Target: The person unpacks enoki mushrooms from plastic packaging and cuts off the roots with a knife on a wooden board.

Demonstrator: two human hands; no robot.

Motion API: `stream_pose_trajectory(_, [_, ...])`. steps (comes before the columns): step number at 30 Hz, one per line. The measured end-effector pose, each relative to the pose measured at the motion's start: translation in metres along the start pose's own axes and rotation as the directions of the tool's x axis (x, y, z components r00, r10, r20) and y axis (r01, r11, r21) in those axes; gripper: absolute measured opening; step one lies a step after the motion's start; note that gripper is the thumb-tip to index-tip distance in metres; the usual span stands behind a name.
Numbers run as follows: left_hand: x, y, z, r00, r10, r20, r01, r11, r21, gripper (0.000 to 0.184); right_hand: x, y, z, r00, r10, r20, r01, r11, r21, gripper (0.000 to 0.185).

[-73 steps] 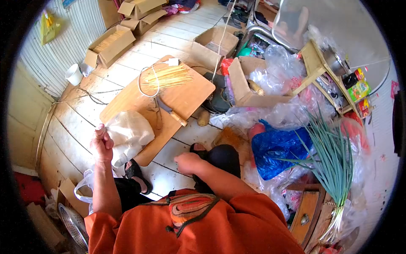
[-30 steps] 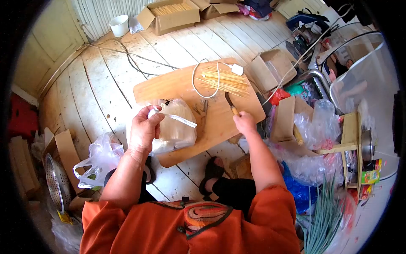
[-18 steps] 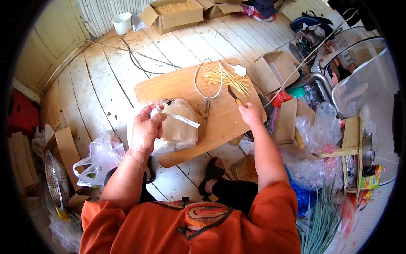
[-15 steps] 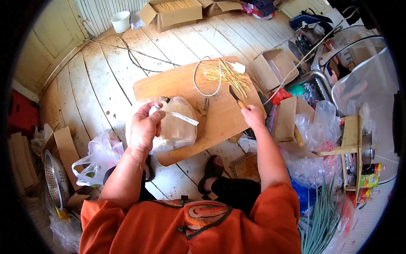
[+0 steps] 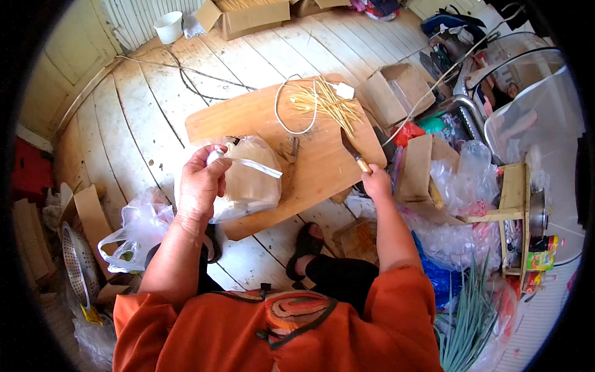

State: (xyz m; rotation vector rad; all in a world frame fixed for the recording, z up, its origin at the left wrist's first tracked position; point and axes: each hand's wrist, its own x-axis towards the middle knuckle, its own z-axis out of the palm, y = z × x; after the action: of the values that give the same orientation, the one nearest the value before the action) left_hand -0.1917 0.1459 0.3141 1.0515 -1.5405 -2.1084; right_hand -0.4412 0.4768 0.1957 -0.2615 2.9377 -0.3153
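My left hand is closed, pinching a white strip whose loose end points right. Below the strip, a clear plastic bag of something pale and bulky sits on the wooden board. In my right hand is a knife, gripped by its wooden handle over the board's right edge, blade pointing away from me. Thin sticks lie scattered at the board's far end, with a white cord looped beside them. A dark, narrow tool rests between bag and knife.
Cardboard boxes and a white bucket stand at the back. Right of the board are an open carton, plastic bags, a small wooden stool and long green leaves. A metal colander leans at left.
My right hand and the knife have moved slightly toward me and to the right, toward the board's edge. My left hand still pinches the strip. The whole view has shifted a little.
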Motion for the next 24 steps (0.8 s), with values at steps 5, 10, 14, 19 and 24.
stream_pose_trajectory(5, [-0.001,0.001,0.002,1.0,-0.003,0.003,0.003,1.0,-0.006,0.019,0.017,-0.007,-0.013,0.995,0.081,0.052,-0.075,0.991,-0.111,0.035])
stream_pose_trajectory(10, [0.0,0.006,-0.007,1.0,-0.004,0.022,-0.003,0.95,0.313,0.03,0.063,0.028,0.029,0.989,0.133,-0.066,-0.115,0.969,0.22,0.036])
stream_pose_trajectory(14, [-0.002,0.001,-0.012,0.962,0.246,0.116,-0.246,0.606,0.757,0.033,0.03,0.018,0.004,0.969,-0.111,-0.22,0.096,0.992,-0.081,0.042])
stream_pose_trajectory(19, [-0.012,0.005,-0.007,0.858,0.462,0.225,-0.376,0.267,0.887,0.026,-0.015,0.08,-0.042,0.978,0.031,-0.208,-0.034,0.999,-0.01,0.04])
stream_pose_trajectory(24, [0.0,0.003,-0.009,0.812,0.511,0.281,-0.398,0.135,0.907,0.025,-0.043,0.062,-0.027,0.991,-0.034,-0.132,0.055,0.986,0.155,0.029])
